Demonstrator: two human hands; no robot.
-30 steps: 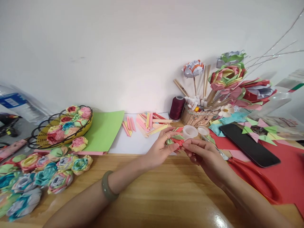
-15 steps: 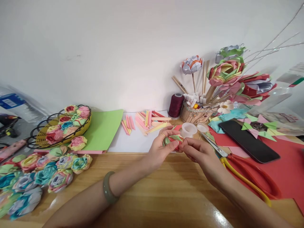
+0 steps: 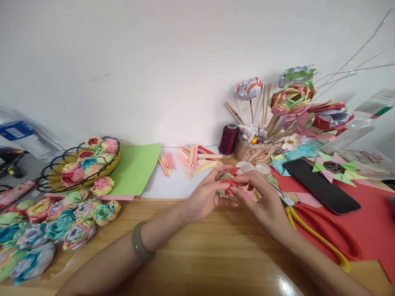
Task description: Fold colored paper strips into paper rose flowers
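Between both hands, above the middle of the wooden table, is a small red and green folded paper piece [image 3: 227, 185]. My left hand [image 3: 206, 195] holds it from the left, thumb on top and other fingers curved around and under it. My right hand [image 3: 257, 195] pinches its right side with thumb and forefinger. The fingers hide parts of the piece. Behind the hands lie folded pink, yellow and red paper strips [image 3: 194, 158] on a white sheet [image 3: 154, 187]. Scissors [image 3: 321, 230] with red and yellow handles lie to the right of my right hand.
Finished paper flowers [image 3: 58, 226] cover the table's left side, beside a yellow basket [image 3: 54, 174] of more flowers. A maroon thread spool [image 3: 228, 139] stands near a wooden holder [image 3: 253, 152] with sticks and flowers. A black phone [image 3: 322, 185] lies on red paper [image 3: 373, 222] at right.
My left fingers have spread wider around the paper piece, which has turned to show more red. My right hand has risen slightly, its thumb and forefinger now more visible on the piece.
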